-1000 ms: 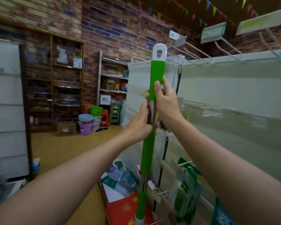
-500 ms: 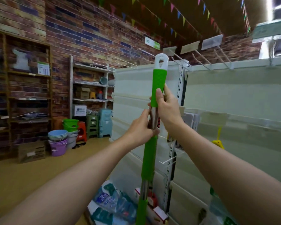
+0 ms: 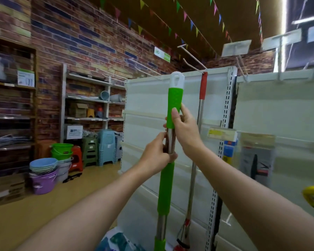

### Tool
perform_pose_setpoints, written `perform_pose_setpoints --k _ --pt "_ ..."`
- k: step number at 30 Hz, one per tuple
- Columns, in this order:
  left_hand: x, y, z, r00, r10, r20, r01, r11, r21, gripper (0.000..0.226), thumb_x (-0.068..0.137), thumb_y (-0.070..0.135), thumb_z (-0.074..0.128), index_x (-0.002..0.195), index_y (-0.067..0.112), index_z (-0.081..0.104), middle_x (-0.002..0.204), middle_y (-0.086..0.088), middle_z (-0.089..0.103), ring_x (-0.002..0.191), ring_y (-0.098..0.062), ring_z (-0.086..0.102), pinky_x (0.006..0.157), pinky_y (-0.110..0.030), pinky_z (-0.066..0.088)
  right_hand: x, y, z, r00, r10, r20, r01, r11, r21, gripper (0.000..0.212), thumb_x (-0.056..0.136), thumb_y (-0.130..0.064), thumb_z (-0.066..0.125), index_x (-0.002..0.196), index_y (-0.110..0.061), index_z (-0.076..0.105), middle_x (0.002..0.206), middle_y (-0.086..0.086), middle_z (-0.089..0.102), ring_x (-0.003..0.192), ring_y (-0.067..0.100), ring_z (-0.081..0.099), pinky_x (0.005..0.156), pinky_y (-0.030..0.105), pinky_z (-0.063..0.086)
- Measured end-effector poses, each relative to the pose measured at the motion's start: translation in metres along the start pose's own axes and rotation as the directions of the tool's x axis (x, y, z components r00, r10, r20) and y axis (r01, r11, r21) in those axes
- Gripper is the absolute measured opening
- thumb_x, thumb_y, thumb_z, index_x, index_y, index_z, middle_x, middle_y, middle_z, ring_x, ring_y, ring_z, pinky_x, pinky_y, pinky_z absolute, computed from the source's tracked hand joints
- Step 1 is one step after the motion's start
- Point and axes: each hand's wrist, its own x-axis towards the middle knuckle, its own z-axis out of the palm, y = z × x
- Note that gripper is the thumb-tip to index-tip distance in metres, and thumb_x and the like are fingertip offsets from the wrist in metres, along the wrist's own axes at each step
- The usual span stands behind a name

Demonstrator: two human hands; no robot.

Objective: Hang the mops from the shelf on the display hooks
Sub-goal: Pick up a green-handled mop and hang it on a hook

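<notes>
Green mop, upright: left hand grips bare shaft; right hand grips just above, thumb on green grip.

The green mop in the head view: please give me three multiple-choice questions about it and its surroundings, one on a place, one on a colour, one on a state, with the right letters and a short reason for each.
1. Where does the red-handled mop hang?
A. on a display hook at the top of the white panel
B. on the brick wall
C. from the ceiling flags

2. What colour is the loop cap on the green mop?
A. red
B. white
C. black

3. How is the green mop held?
A. by the left hand alone
B. by nobody
C. by both hands

Answers: 1 A, its red top meets the hook. 2 B, the cap above the green grip is white. 3 C, the right hand grips above the left.
</notes>
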Motion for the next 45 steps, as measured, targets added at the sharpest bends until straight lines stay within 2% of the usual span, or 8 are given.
perform_pose_setpoints --k 5,14,17,25,30,36,40,45 --pt "0.068 -0.050 -0.041 0.999 -0.016 0.028 0.017 1.000 -0.019 0.053 0.083 0.012 0.068 0.128 0.021 0.042 0.101 -0.010 0.067 0.094 -0.024 0.065 0.088 -0.042 0.054 0.063 0.045 0.048 1.000 0.017 0.009 -0.017 1.000 -0.023 0.015 0.099 -0.019 0.041 0.112 -0.021 0.049 0.090 0.010 0.059 0.079 0.021 0.063 0.078 0.040 0.054" --pt "0.170 -0.125 -0.111 0.996 0.040 0.076 -0.035 0.997 -0.063 0.050 0.082 0.010 0.068 0.125 0.020 0.044 0.100 -0.010 0.067 0.092 -0.024 0.066 0.088 -0.042 0.053 0.153 0.107 0.134 0.996 -0.018 -0.092 0.009 0.995 -0.100 0.017 0.100 -0.018 0.042 0.113 -0.022 0.050 0.088 0.007 0.060 0.076 0.016 0.063 0.075 0.035 0.055" --pt "0.199 -0.154 -0.135 0.990 0.071 0.125 -0.063 0.996 -0.063 0.045 0.081 0.010 0.069 0.119 0.019 0.046 0.097 -0.007 0.068 0.089 -0.022 0.066 0.085 -0.039 0.054 0.175 0.129 0.168 0.986 -0.027 -0.166 0.004 0.990 -0.139 0.016 0.100 -0.017 0.042 0.113 -0.023 0.050 0.086 0.006 0.059 0.078 0.018 0.062 0.078 0.041 0.055" --pt "0.278 -0.212 -0.185 0.967 0.178 0.185 -0.162 0.982 -0.101 0.043 0.084 0.015 0.066 0.122 0.019 0.045 0.099 -0.004 0.068 0.091 -0.021 0.065 0.084 -0.039 0.054 0.242 0.167 0.237 0.944 -0.028 -0.329 -0.049 0.974 -0.223 0.033 0.100 -0.018 0.041 0.132 -0.014 0.048 0.087 0.006 0.057 0.078 0.020 0.061 0.085 0.049 0.053" --pt "0.326 -0.229 -0.196 0.956 0.232 0.179 -0.219 0.972 -0.091 0.041 0.085 0.017 0.062 0.122 0.020 0.043 0.103 -0.005 0.065 0.093 -0.025 0.063 0.085 -0.041 0.053 0.282 0.184 0.252 0.927 -0.028 -0.375 -0.079 0.961 -0.267 0.032 0.100 -0.020 0.040 0.131 -0.017 0.048 0.091 0.010 0.059 0.077 0.019 0.062 0.084 0.045 0.053" --pt "0.374 -0.253 -0.197 0.943 0.275 0.188 -0.258 0.960 -0.108 0.040 0.086 0.016 0.062 0.121 0.017 0.043 0.103 -0.005 0.063 0.091 -0.025 0.062 0.076 -0.034 0.051 0.322 0.218 0.257 0.932 -0.060 -0.357 -0.062 0.946 -0.319 0.034 0.100 -0.021 0.041 0.134 -0.016 0.046 0.091 0.009 0.058 0.074 0.017 0.062 0.079 0.038 0.054" --pt "0.405 -0.261 -0.195 0.930 0.306 0.202 -0.283 0.949 -0.137 0.039 0.086 0.016 0.062 0.120 0.017 0.043 0.102 -0.005 0.063 0.090 -0.023 0.062 0.074 -0.032 0.049 0.348 0.235 0.254 0.933 -0.092 -0.347 -0.038 0.936 -0.351 0.036 0.100 -0.023 0.041 0.135 -0.019 0.045 0.087 0.002 0.059 0.075 0.016 0.062 0.077 0.034 0.055" --pt "0.445 -0.255 -0.193 0.919 0.349 0.182 -0.313 0.929 -0.200 0.036 0.086 0.018 0.063 0.117 0.019 0.044 0.099 -0.005 0.064 0.088 -0.022 0.064 0.074 -0.031 0.050 0.386 0.238 0.250 0.926 -0.171 -0.337 0.025 0.917 -0.397 0.033 0.100 -0.021 0.041 0.133 -0.020 0.047 0.083 -0.003 0.058 0.071 0.013 0.060 0.065 0.023 0.051"
